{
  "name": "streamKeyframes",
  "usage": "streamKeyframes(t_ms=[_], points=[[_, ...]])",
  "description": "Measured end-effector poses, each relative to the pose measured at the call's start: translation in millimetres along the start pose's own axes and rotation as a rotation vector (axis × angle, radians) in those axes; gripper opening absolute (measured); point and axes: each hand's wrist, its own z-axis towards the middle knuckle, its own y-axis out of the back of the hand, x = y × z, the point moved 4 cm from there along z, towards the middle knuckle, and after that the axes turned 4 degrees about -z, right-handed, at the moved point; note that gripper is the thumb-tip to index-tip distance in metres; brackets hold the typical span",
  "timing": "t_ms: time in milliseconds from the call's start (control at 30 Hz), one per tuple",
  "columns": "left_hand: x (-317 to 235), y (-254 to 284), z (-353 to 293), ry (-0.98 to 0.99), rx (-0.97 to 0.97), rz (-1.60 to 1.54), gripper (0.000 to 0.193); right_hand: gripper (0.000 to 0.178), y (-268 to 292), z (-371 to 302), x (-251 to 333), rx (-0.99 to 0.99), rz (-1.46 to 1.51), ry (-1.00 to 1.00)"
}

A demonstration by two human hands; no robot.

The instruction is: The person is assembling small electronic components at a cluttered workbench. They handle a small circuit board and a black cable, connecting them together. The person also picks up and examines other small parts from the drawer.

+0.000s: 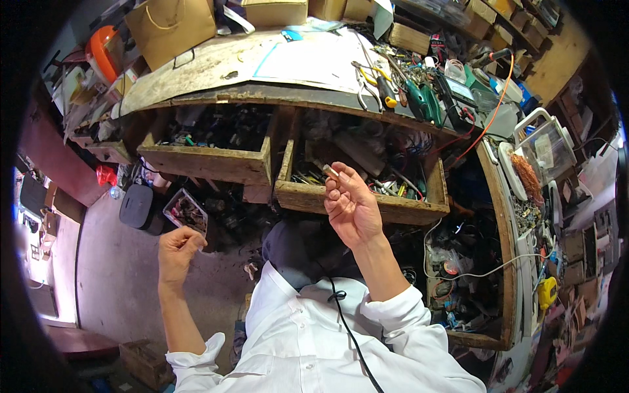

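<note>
Over the front of an open wooden drawer [363, 208], my right hand [354, 206] pinches a small pale cylindrical piece [330, 171] between thumb and fingertips, palm turned up. Screwdrivers, pens and other small tools lie in that drawer below and behind the hand. My left hand [178, 254] is raised over the floor at the left, its fingers curled and thumb pressed to the index finger. A tiny light speck shows at those fingertips; what it is, I cannot make out.
A second open drawer [203, 160] is full of dark small parts. On the bench lie white paper [314, 62], yellow-handled pliers [368, 82] and a green tool [424, 101]. A wooden bin [508, 275] of parts stands right; a small box [187, 208] sits on the floor.
</note>
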Motion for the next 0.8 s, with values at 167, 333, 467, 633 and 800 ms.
streamKeyframes(t_ms=[167, 333, 467, 633, 800], points=[[-14, 8, 5, -0.05, -0.134, -0.011, 0.016, 0.022, 11, 12, -14, 0.072, 0.181, -0.161], [-53, 23, 10, -0.189, -0.22, 0.036, 0.02, 0.029, 4, 14, -25, 0.162, 0.228, -0.311], [-88, 32, 6, -0.351, -0.208, 0.026, 0.023, 0.027, 4, 10, -47, 0.229, 0.235, -0.431], [-115, 43, 6, -0.519, -0.184, 0.024, 0.028, 0.028, 11, 1, -79, 0.216, 0.069, -0.492], [-144, 48, 10, -0.577, -0.129, -0.086, 0.027, 0.02, 16, -10, -101, 0.214, -0.126, -0.522]])
